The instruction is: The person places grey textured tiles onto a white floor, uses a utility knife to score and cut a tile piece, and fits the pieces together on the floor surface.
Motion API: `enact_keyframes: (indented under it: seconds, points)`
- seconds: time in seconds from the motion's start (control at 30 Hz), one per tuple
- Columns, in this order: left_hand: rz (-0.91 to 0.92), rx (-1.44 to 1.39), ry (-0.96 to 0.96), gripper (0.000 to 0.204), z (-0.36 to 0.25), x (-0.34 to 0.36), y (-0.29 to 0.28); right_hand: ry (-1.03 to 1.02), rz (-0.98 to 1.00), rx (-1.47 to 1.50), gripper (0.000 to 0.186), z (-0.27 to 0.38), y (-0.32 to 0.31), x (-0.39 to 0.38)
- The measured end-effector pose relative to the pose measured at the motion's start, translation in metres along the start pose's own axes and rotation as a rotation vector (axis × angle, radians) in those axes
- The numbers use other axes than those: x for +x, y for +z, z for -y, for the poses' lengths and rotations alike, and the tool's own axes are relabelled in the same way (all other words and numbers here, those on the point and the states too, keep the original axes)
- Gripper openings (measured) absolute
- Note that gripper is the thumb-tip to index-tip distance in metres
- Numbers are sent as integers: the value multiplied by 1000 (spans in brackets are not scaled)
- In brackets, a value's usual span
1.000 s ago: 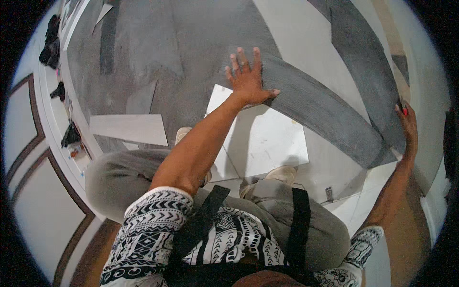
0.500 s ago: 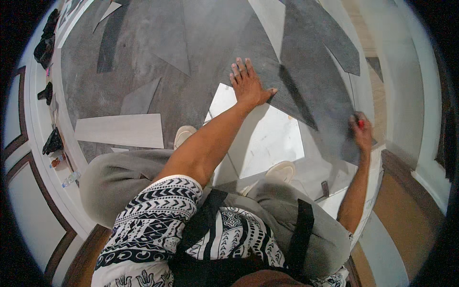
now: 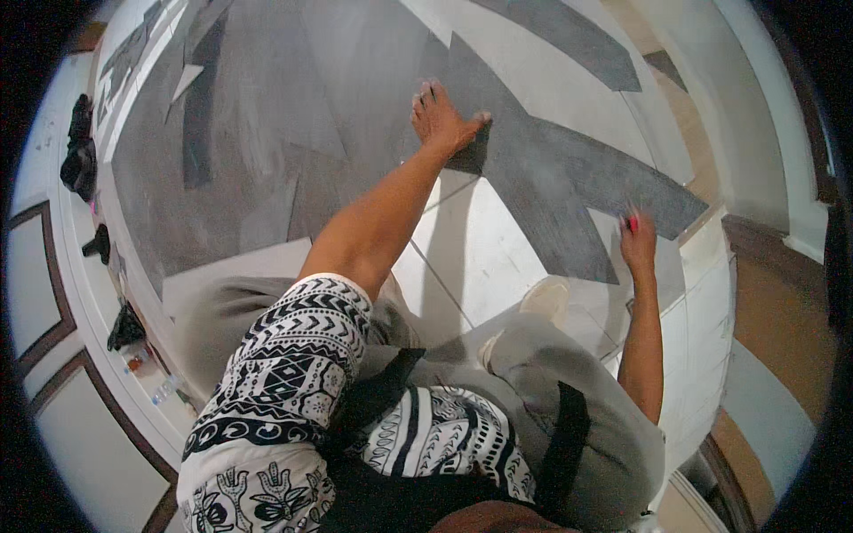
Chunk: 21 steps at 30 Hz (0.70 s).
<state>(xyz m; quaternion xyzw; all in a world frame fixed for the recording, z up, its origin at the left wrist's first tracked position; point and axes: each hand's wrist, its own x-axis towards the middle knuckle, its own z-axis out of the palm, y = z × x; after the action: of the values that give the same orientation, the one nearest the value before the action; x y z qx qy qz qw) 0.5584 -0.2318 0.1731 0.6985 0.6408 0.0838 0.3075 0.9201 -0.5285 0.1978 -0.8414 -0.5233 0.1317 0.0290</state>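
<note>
My left hand (image 3: pixel 446 122) reaches forward, fingers bent and thumb spread, over the edge of a dark grey floor sheet piece (image 3: pixel 551 178). This piece is irregular, with pointed corners, and lies across the white tiles. Whether the fingertips press on it is hard to see. Off to the right, my right hand (image 3: pixel 640 244) is closed around a small red thing (image 3: pixel 633 223), blurred by motion, its kind unclear. That hand is just beyond a pale notch between the sheet's points. Bare white tile (image 3: pixel 489 240) shows between my arms, beside my shoe (image 3: pixel 545 302).
More grey sheeting (image 3: pixel 249 151) covers the floor ahead and left, with a pale triangular scrap (image 3: pixel 187 82) on it. Another dark strip (image 3: pixel 569 40) lies far right. Black bags (image 3: pixel 124 327) and a plastic bottle (image 3: pixel 165 389) line the left wall. Brown-trimmed panels (image 3: pixel 773 293) stand at right.
The dark sheet piece has shifted and turned, baring pale floor beyond it. My left hand has gone from flat to bent fingers, slightly further forward. My right hand has moved left in view.
</note>
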Motion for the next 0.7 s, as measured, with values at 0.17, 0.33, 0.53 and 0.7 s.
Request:
enact_keyframes:
  seconds: [0.17,0.33,0.53,0.7]
  points:
    - [70,110,-79,129,-15,14,-11,163,127,79,78,12,8,-103]
    - [3,18,-65,135,-26,32,11,206,94,190,90,12,30,-118]
    - [-2,2,-208,145,-50,45,4,159,135,176,92,15,45,-134]
    - [43,42,-217,132,-63,35,0,119,65,123,85,23,43,-154]
